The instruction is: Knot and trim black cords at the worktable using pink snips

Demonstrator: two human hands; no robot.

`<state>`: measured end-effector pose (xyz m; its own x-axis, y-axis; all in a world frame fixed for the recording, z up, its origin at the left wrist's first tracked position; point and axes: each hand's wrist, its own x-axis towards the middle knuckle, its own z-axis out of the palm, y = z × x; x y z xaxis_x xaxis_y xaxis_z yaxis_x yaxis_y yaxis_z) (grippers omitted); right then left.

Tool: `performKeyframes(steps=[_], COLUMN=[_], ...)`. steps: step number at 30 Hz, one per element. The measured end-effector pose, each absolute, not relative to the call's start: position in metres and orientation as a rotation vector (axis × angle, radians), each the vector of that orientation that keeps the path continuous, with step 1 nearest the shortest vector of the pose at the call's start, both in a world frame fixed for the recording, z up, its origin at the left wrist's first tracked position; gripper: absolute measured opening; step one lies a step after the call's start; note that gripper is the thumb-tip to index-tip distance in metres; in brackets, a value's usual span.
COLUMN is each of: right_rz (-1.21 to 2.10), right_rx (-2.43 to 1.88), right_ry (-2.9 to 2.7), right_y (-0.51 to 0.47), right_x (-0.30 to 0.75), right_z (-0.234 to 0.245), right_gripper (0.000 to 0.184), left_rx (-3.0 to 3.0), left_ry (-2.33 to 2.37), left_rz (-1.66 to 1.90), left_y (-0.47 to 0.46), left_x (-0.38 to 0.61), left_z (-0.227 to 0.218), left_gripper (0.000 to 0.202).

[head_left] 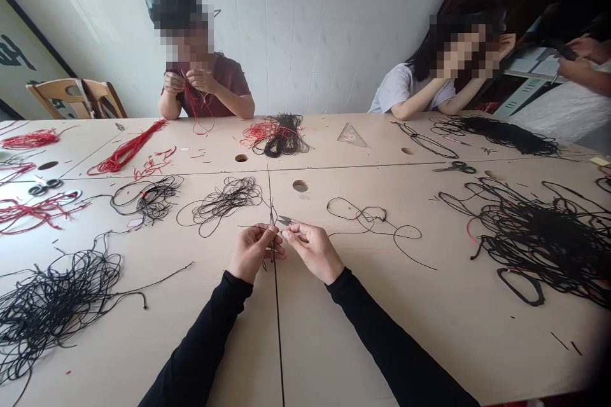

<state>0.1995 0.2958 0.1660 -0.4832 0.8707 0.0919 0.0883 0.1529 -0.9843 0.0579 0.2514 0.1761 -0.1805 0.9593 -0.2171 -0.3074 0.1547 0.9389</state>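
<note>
Near the middle of the table, my left hand (252, 250) is closed in a pinch on a thin black cord (272, 210); loops and ends of it stick out above and below the fingers. Close beside it, my right hand (312, 248) is closed round small scissors (285, 220). Their dark blades point left toward the cord, while the handles are hidden in my palm. Just beyond my left hand lies a loose black cord bundle (226, 200). A looped single black cord (370, 216) rests to the right of my right hand.
Large black cord tangles (62, 305) lie left and right. Red cords (126, 149) are spread at the far left. Scissors (453, 167), a clear triangle ruler (352, 135) and table holes (300, 186) are beyond. Across the table, one person (205, 86) handles red cord; another person (420, 86) leans on their elbows.
</note>
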Motion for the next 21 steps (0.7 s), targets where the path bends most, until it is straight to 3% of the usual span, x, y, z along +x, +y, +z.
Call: performKeyframes(steps=[5, 14, 21], right_rz=[1.264, 1.335, 1.221], right_rx=[-0.918, -0.961, -0.982], right_ry=[-1.802, -1.74, -1.937], right_y=[0.294, 0.301, 0.313], right_x=[0.2, 0.203, 0.229], right_z=[0.168, 0.156, 0.176], right_gripper=[0.029, 0.03, 0.03], left_rx=[0.774, 0.706, 0.706], left_ry=[1.247, 1.158, 1.202], left_rz=[1.359, 1.285, 1.378], left_y=[0.252, 0.251, 0.253], left_x=[0.058, 0.058, 0.053], left_z=[0.178, 0.176, 0.177], left_gripper=[0.038, 0.036, 0.036])
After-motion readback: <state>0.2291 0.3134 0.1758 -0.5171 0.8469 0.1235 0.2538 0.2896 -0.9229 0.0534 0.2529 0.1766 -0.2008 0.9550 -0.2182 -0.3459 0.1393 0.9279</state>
